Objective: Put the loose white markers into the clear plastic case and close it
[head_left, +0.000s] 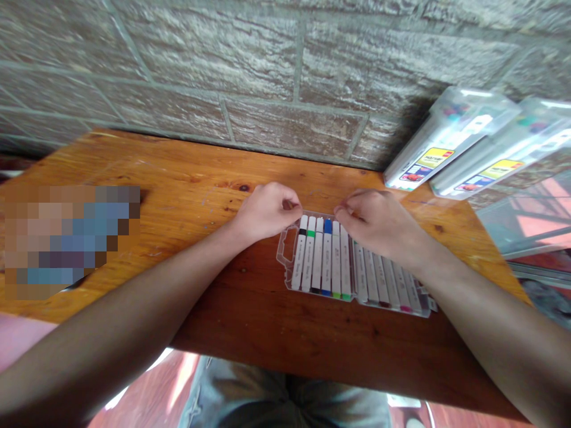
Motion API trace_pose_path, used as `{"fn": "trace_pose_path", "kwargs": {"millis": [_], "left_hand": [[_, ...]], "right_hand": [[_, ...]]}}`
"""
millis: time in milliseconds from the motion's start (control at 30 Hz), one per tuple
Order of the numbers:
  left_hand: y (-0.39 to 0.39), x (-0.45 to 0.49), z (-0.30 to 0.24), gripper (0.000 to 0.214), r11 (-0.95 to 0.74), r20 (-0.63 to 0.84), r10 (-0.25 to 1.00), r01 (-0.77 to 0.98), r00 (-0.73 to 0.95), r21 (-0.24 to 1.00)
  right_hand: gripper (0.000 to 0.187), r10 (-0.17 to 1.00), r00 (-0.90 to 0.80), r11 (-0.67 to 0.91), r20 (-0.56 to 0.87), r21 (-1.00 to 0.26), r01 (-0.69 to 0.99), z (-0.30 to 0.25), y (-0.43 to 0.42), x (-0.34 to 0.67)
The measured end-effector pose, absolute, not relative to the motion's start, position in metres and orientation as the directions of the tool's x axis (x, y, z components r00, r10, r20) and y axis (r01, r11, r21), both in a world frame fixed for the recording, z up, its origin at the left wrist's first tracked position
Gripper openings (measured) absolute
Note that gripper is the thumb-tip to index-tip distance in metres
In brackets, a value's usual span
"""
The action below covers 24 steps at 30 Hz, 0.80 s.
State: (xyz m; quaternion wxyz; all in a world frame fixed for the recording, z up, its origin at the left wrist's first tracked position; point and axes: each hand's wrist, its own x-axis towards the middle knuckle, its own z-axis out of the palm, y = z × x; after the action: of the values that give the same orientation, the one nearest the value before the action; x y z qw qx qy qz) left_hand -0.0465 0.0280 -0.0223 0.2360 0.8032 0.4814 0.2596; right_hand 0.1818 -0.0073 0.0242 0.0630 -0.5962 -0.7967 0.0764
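Note:
A clear plastic marker case [285, 252] lies open on the wooden table, both halves filled with a row of white markers [328, 255]. Several markers show coloured ends in black, green, blue and pink. My left hand [270, 211] is at the upper left corner of the case, thumb and forefinger closed together. Over the top of the right half, my right hand [379, 223] has its thumb and fingers pinched near the middle of the far edge. It covers the tops of several markers. Whatever is between either hand's fingertips is hidden.
Two tall clear marker boxes [441, 142] [504, 151] with yellow labels stand at the back right against the stone-block wall [259, 77]. A blurred-out, bluish object [84, 238] lies on the left of the wooden table [187, 196]. The near table edge is above my legs.

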Motion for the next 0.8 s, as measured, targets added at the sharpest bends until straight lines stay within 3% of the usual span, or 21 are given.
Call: {"fn": "trace_pose_path", "kwargs": {"millis": [133, 500, 800], "left_hand": [[0.028, -0.048, -0.023, 0.019, -0.429, 0.199, 0.896, 0.657, 0.397, 0.620], [0.024, -0.046, -0.021, 0.017, -0.419, 0.212, 0.905, 0.681, 0.369, 0.600], [0.018, -0.044, -0.018, 0.015, -0.406, 0.208, 0.913, 0.744, 0.350, 0.531]], "right_hand": [[0.041, 0.954, -0.297, 0.299, 0.033, -0.158, 0.941, 0.023, -0.007, 0.186], [0.042, 0.934, -0.345, 0.356, 0.091, -0.288, 0.889, 0.020, -0.007, 0.187], [0.039, 0.937, -0.343, 0.347, 0.067, -0.289, 0.892, 0.020, -0.009, 0.184]]}}
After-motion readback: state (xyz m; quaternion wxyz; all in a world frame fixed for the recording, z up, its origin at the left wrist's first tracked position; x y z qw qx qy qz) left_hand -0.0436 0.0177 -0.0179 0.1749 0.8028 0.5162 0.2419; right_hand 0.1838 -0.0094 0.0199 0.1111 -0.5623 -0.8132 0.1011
